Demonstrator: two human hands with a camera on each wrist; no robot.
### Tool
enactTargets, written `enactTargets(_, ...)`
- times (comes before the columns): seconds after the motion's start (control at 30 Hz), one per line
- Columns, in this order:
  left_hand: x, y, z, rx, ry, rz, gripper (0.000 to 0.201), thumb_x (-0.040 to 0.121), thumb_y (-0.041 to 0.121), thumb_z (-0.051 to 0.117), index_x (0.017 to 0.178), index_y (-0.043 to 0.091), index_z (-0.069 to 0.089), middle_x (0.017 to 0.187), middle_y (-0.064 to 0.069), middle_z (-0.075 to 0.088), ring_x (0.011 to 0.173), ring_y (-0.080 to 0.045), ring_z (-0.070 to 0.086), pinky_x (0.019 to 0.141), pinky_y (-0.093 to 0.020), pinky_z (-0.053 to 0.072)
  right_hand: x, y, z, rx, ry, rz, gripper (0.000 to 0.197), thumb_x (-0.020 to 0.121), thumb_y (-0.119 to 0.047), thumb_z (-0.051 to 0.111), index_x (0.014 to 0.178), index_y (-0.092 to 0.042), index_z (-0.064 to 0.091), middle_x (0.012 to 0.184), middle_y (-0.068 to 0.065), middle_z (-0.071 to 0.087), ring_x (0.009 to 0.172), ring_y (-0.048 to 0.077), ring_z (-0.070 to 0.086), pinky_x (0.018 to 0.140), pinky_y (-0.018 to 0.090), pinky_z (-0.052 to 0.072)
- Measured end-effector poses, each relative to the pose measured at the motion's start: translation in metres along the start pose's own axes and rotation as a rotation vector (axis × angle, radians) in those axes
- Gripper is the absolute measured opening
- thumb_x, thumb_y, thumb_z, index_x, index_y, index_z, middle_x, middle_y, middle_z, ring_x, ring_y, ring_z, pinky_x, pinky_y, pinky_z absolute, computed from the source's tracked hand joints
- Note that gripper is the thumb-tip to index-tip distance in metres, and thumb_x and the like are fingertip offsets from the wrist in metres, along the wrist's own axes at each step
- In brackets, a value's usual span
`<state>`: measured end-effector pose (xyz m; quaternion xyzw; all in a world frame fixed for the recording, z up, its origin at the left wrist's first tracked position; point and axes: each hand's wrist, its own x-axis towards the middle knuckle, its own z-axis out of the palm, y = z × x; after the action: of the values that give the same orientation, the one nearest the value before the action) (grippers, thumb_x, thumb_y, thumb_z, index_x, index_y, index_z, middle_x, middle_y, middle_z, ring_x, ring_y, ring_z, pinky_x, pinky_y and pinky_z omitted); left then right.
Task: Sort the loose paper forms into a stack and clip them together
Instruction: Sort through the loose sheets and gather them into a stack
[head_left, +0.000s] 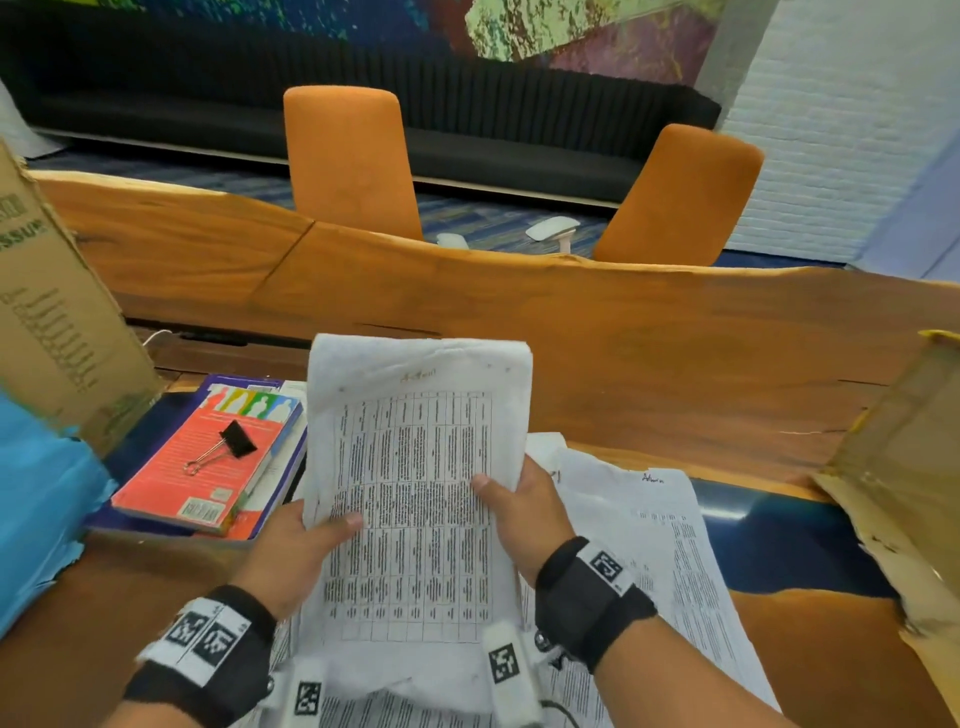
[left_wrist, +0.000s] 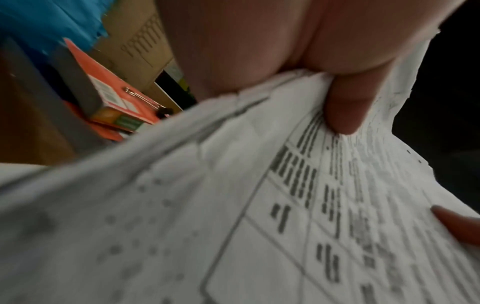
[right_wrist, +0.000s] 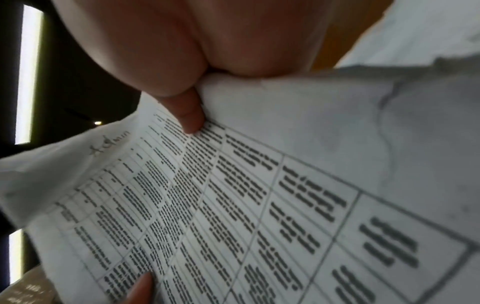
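I hold a bundle of printed table forms (head_left: 415, 467) upright above the table. My left hand (head_left: 306, 540) grips its left edge, thumb on the front. My right hand (head_left: 524, 504) grips the right edge the same way. The left wrist view shows the left thumb pressed on the forms (left_wrist: 259, 205); the right wrist view shows the right thumb on the forms (right_wrist: 233, 195). More loose forms (head_left: 670, 561) lie flat on the table under and right of the bundle. A black binder clip (head_left: 228, 444), also seen as the clip (left_wrist: 140, 97), lies on a red book to the left.
The red book (head_left: 208, 467) sits on another book at the left, beside a cardboard box (head_left: 57, 322) and blue plastic (head_left: 36, 504). A torn cardboard box (head_left: 904, 478) stands at the right. Two orange chairs (head_left: 353, 161) stand behind the wooden table (head_left: 623, 338).
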<state>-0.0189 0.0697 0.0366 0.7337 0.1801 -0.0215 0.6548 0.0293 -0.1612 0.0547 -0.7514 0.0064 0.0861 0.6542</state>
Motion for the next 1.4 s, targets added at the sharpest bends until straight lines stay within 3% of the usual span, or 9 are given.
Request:
enactTargets(0.2,-0.011,-0.009,-0.040,0.071,0.087,0.003,0.017,0.096,0.008,0.065,0.095,0.023,0.073,0.087,0.000,0.080,0.092,-0.023,0.072,0.079,-0.035,0.053,0.007,0.040,0.015,-0.189,-0.092,0.149,0.035,0.087,-0.053,0.063,0.108,-0.025,0.057,0.103,-0.001,0.069,0.085,0.012,0.067,0.081,0.044,0.058)
enactTargets(0.3,-0.008,-0.008,-0.082,-0.027,0.284,-0.019,0.014,0.096,0.004,0.063,0.095,0.015,0.071,0.093,-0.011,0.072,0.076,-0.017,0.070,0.067,-0.028,0.054,0.006,0.061,0.003,-0.598,-0.121,0.247,0.039,0.089,-0.053,0.062,0.110,-0.023,0.051,0.106,-0.004,0.060,0.089,0.012,0.062,0.077,0.031,0.052)
enactTargets(0.4,-0.006,-0.008,-0.123,-0.072,0.428,-0.005,0.034,0.092,0.028,0.072,0.118,0.005,0.069,0.111,-0.011,0.067,0.099,-0.023,0.063,0.092,-0.039,0.046,0.012,0.069,0.006,-0.899,-0.121,0.185,0.040,0.090,-0.045,0.063,0.119,-0.022,0.050,0.119,0.000,0.051,0.104,0.018,0.055,0.093,0.033,0.048)
enactTargets(0.5,-0.005,-0.008,-0.146,-0.068,0.515,-0.029,0.047,0.096,0.027,0.068,0.126,-0.008,0.059,0.114,-0.019,0.062,0.103,-0.026,0.053,0.091,-0.040,0.038,0.025,0.067,0.027,-1.060,-0.203,0.066,0.067,0.088,-0.049,0.064,0.142,-0.020,0.038,0.145,0.002,0.038,0.130,0.024,0.041,0.109,0.039,0.038)
enactTargets(0.67,-0.005,-0.023,-0.162,-0.171,0.527,-0.089,0.023,0.094,0.030,0.069,0.113,0.016,0.070,0.117,-0.012,0.070,0.106,-0.031,0.066,0.101,-0.059,0.047,0.041,0.076,0.058,-1.388,-0.382,0.090,0.079,0.085,-0.051,0.065,0.148,-0.022,0.026,0.148,0.005,0.038,0.131,0.032,0.039,0.107,0.049,0.035)
enactTargets(1.07,-0.006,-0.020,-0.155,-0.217,0.457,-0.038,0.016,0.100,0.011,0.060,0.113,0.013,0.068,0.100,-0.006,0.067,0.090,-0.024,0.063,0.089,-0.043,0.048,0.030,0.041,0.049,-1.143,-0.550,0.155,0.025,0.093,-0.041,0.060,0.095,-0.017,0.055,0.099,0.002,0.056,0.095,0.023,0.054,0.077,0.033,0.042)
enactTargets(1.17,-0.004,-0.027,-0.164,-0.212,0.430,-0.052,0.011,0.098,0.019,0.065,0.091,0.025,0.072,0.092,0.005,0.071,0.088,-0.022,0.068,0.094,-0.052,0.051,0.023,0.034,0.018,-1.129,-0.511,0.174,0.018,0.093,-0.033,0.060,0.105,-0.020,0.060,0.109,0.000,0.060,0.101,0.021,0.057,0.085,0.034,0.047)
enactTargets(1.3,0.008,-0.047,-0.182,-0.233,0.471,-0.086,0.013,0.094,0.030,0.069,0.102,0.039,0.074,0.098,0.007,0.077,0.097,-0.027,0.072,0.090,-0.061,0.053,0.034,0.021,0.005,-1.072,-0.494,0.150,0.007,0.091,-0.027,0.065,0.096,-0.028,0.059,0.100,-0.004,0.060,0.093,0.018,0.057,0.077,0.028,0.043)
enactTargets(1.4,0.010,-0.038,-0.184,-0.154,0.449,-0.100,0.039,0.085,0.042,0.077,0.117,0.021,0.071,0.109,-0.008,0.076,0.108,-0.041,0.068,0.092,-0.064,0.052,0.050,0.016,0.033,-1.023,-0.475,0.118,0.009,0.089,-0.027,0.067,0.093,-0.024,0.060,0.100,-0.001,0.061,0.095,0.020,0.058,0.078,0.029,0.044)
